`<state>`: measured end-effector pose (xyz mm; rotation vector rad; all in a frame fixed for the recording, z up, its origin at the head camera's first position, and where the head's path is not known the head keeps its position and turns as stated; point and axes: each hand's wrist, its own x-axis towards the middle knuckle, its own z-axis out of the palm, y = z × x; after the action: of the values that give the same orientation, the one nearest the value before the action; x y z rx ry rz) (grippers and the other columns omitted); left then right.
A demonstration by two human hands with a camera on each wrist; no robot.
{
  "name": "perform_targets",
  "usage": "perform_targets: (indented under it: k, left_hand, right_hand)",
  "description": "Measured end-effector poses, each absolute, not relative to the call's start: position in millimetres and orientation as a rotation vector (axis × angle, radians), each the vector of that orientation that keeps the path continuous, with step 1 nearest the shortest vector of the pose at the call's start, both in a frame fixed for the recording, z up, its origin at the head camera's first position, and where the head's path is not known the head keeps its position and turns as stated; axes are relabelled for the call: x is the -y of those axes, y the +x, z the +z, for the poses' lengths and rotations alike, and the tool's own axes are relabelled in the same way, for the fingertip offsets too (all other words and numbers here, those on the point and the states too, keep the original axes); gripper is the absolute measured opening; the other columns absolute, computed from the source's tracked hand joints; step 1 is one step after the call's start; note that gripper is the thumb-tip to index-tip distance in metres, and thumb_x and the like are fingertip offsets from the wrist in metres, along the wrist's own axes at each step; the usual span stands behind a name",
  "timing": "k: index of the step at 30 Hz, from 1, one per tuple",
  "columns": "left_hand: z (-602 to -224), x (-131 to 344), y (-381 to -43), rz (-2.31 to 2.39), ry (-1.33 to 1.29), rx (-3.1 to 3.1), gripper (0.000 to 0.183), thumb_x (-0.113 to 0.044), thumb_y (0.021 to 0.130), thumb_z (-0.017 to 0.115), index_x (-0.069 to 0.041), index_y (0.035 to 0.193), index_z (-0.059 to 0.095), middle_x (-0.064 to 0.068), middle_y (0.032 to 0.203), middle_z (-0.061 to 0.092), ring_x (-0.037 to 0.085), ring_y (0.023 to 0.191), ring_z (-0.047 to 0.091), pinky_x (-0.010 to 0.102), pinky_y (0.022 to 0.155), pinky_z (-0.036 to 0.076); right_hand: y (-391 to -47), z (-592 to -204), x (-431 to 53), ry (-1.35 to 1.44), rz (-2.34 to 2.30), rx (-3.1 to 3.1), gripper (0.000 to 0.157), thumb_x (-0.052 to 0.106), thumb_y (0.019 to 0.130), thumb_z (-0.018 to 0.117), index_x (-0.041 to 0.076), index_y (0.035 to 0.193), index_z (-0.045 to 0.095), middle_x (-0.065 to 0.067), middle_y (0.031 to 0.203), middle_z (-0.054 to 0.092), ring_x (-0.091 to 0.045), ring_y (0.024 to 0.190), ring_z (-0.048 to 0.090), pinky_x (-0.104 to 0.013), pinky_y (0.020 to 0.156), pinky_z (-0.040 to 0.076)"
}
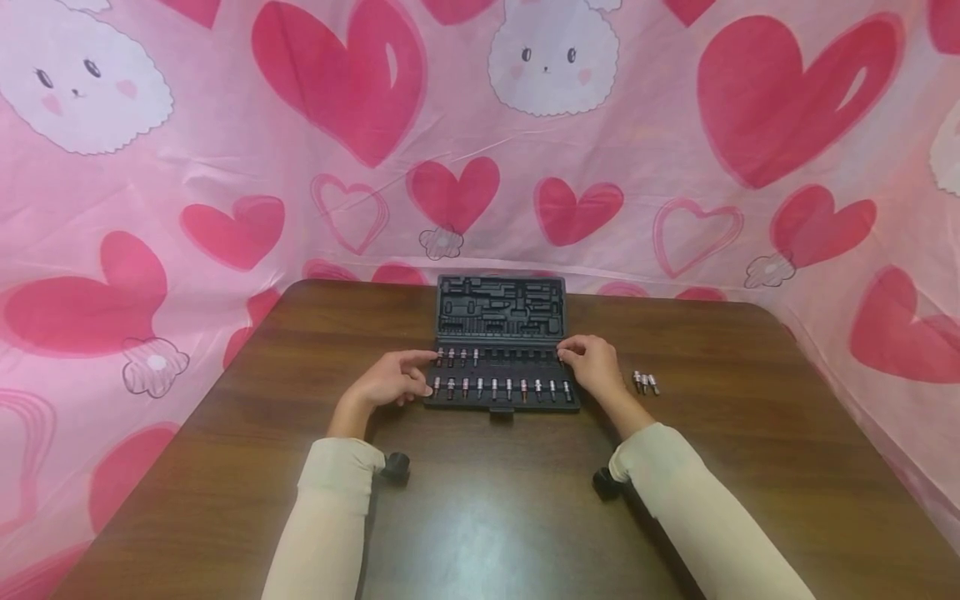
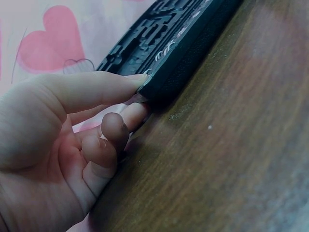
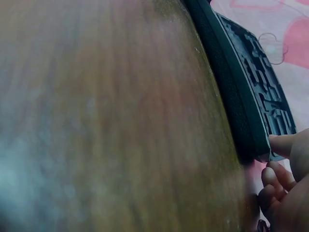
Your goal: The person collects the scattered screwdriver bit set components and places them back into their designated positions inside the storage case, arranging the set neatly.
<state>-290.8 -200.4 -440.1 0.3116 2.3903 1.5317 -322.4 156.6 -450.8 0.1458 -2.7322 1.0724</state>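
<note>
A black socket case [image 1: 501, 403] lies open on the table, its lid [image 1: 501, 307] standing up at the back. Bit sockets [image 1: 495, 389] fill the front row; several more [image 1: 462, 357] stand at the left of the back row, with bare slots to their right. My left hand [image 1: 387, 381] holds the case's left side, thumb at the front corner and index finger farther back; in the left wrist view the thumb [image 2: 106, 92] lies over the edge. At the back row's right end, my right hand [image 1: 596, 363] pinches a small bit socket [image 1: 560, 357], mostly hidden by the fingers.
Three loose bit sockets [image 1: 645, 382] lie together on the brown wooden table [image 1: 480, 508], right of my right hand. A pink curtain with hearts [image 1: 577, 210] hangs around the table's back and sides. Each wrist carries a small black camera [image 1: 396, 467].
</note>
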Motion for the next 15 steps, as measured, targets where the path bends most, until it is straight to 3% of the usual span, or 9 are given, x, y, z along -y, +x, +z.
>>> perform_targets:
  k: [7, 15]
  left_hand:
    - [-441.6, 202.2, -291.6, 1.541, 0.302, -2.376, 0.063, 0.002, 0.081, 0.072, 0.0, 0.14, 0.049, 0.011, 0.076, 0.065, 0.017, 0.05, 0.047, 0.031, 0.047, 0.041]
    - [-441.6, 201.1, -291.6, 1.53, 0.302, -2.388, 0.063, 0.002, 0.08, 0.072, -0.003, 0.139, 0.052, 0.008, 0.074, 0.065, 0.015, 0.05, 0.048, 0.029, 0.047, 0.041]
  right_hand:
    - [-323.3, -448.1, -153.3, 0.057, 1.096, 2.759, 0.01, 0.014, 0.091, 0.067, 0.007, 0.096, 0.074, -0.011, 0.097, 0.071, -0.03, 0.092, 0.061, -0.048, 0.083, 0.044]
    - [-327.1, -441.8, -152.3, -0.052, 1.134, 2.813, 0.018, 0.015, 0.09, 0.069, 0.003, 0.103, 0.068, -0.018, 0.104, 0.066, -0.035, 0.097, 0.058, -0.051, 0.085, 0.044]
